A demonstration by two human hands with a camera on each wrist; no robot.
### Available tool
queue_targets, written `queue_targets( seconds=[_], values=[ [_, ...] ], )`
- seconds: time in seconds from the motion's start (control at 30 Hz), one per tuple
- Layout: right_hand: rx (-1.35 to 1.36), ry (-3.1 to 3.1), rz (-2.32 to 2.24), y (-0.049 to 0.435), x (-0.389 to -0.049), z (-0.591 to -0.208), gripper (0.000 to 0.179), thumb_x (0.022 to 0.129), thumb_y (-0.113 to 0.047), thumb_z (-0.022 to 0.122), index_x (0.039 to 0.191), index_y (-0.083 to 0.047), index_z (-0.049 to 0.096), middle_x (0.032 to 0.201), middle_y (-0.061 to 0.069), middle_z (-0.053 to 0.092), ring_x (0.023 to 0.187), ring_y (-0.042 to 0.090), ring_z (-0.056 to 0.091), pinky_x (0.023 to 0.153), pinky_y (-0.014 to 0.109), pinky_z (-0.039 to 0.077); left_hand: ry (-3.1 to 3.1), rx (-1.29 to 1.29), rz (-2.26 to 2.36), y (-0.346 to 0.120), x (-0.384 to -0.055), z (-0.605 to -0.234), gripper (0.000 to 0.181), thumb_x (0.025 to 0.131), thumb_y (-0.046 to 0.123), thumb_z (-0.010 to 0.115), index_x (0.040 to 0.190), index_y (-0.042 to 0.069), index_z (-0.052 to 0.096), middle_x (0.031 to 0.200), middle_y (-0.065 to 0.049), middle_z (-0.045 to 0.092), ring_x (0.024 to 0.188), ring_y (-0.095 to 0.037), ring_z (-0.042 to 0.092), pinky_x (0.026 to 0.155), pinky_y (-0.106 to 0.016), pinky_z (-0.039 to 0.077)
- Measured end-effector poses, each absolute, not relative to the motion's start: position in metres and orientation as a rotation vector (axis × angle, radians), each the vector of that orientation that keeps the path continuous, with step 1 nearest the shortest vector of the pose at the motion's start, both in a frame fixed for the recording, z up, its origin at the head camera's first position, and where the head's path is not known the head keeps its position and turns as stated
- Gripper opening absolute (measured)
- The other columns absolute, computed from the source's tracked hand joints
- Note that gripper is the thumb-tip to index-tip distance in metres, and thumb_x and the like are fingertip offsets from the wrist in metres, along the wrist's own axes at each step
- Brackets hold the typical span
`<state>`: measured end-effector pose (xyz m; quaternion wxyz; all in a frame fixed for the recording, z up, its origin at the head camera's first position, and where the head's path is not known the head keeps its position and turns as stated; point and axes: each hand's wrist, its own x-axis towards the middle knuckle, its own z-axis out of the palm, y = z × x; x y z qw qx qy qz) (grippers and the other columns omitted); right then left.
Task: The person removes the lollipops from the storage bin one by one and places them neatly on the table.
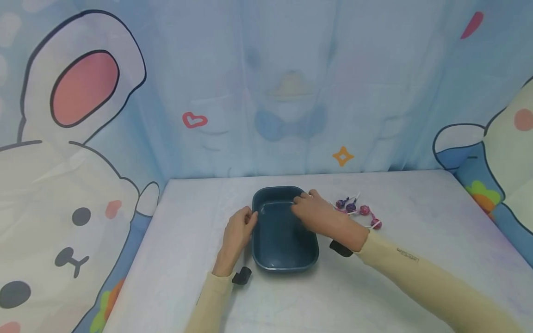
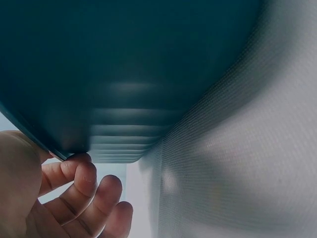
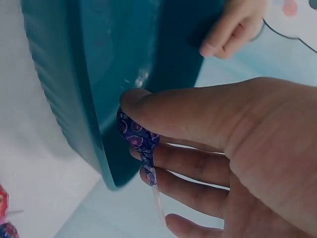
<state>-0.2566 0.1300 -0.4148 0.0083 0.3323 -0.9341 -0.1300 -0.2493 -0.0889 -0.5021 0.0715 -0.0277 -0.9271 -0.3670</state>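
A dark teal rectangular tub (image 1: 285, 236) stands on the table. At its left rim, my left hand (image 1: 239, 233) pinches the edge between thumb and forefinger. My right hand (image 1: 318, 215) is over the tub's far right side. In the right wrist view, its thumb and fingers pinch a lollipop (image 3: 134, 131) in a purple wrapper by the candy head, the white stick pointing down in that picture. In the head view this lollipop is hidden by the hand. Several more lollipops (image 1: 364, 210), purple and red-pink, lie on the table right of the tub.
The table (image 1: 187, 217) has a pale cloth. Behind it hangs a light blue curtain (image 1: 200, 152) printed with cartoon rabbits. A black wrist camera (image 1: 341, 248) sits under the right wrist, and another (image 1: 242, 276) by the left.
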Motion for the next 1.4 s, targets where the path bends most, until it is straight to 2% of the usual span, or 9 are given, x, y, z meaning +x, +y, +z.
queue_targets(
  seconds=[0.23,0.5,0.73,1.0,1.17,1.23,1.4],
  values=[
    [0.959,-2.947,-0.320,0.149,-0.256,-0.407,0.029,0.074,-0.024,0.075,0.100,-0.014,0.064,0.094,0.003,0.060,0.091,0.024,0.054,0.085,0.045,0.038,-2.780,-0.091,-1.099,-0.089,-0.249,-0.502,0.027,0.093,0.039,0.047,0.077,0.018,0.050,0.065,0.003,0.050,0.055,-0.010,0.046,0.047,-0.024,0.037],
    [0.878,-2.981,-0.189,0.172,-0.257,-0.406,0.020,0.076,-0.022,0.074,0.092,-0.015,0.064,0.080,-0.002,0.055,0.084,0.022,0.053,0.083,0.046,0.039,-2.796,-0.075,-1.087,-0.088,-0.250,-0.503,0.028,0.093,0.040,0.047,0.077,0.018,0.050,0.066,0.002,0.050,0.056,-0.011,0.046,0.048,-0.024,0.037],
    [0.787,-3.020,-0.104,0.195,-0.260,-0.409,0.014,0.076,-0.019,0.072,0.086,-0.015,0.063,0.077,-0.004,0.053,0.079,0.019,0.052,0.082,0.048,0.038,-2.794,-0.089,-1.080,-0.089,-0.249,-0.503,0.028,0.094,0.040,0.046,0.078,0.017,0.050,0.066,0.002,0.050,0.057,-0.011,0.046,0.048,-0.024,0.037],
    [0.735,-3.086,-0.041,0.219,-0.263,-0.418,0.012,0.076,-0.016,0.072,0.083,-0.011,0.064,0.072,-0.003,0.052,0.070,0.018,0.048,0.074,0.047,0.038,-2.799,-0.083,-1.086,-0.089,-0.249,-0.503,0.028,0.094,0.041,0.046,0.078,0.018,0.050,0.067,0.002,0.050,0.057,-0.011,0.046,0.048,-0.024,0.037],
    [0.690,-3.141,-0.024,0.233,-0.268,-0.430,0.019,0.073,-0.021,0.075,0.086,-0.011,0.065,0.072,-0.003,0.054,0.069,0.017,0.049,0.074,0.050,0.039,-2.797,-0.076,-1.092,-0.089,-0.249,-0.504,0.028,0.094,0.041,0.046,0.078,0.018,0.050,0.066,0.003,0.050,0.056,-0.011,0.046,0.048,-0.024,0.037],
    [0.685,-3.145,-0.019,0.239,-0.269,-0.435,0.022,0.073,-0.023,0.076,0.089,-0.012,0.066,0.072,-0.004,0.054,0.068,0.016,0.049,0.072,0.049,0.039,-2.791,-0.081,-1.088,-0.089,-0.250,-0.504,0.028,0.094,0.040,0.046,0.078,0.018,0.050,0.066,0.003,0.050,0.056,-0.011,0.046,0.048,-0.024,0.037],
    [0.650,-3.173,0.018,0.254,-0.269,-0.443,0.015,0.075,-0.023,0.074,0.082,-0.013,0.064,0.070,-0.004,0.052,0.066,0.016,0.046,0.066,0.043,0.037,-2.782,-0.099,-1.081,-0.089,-0.250,-0.505,0.027,0.094,0.039,0.046,0.078,0.018,0.049,0.066,0.003,0.049,0.057,-0.010,0.046,0.048,-0.023,0.037]
  ],
)
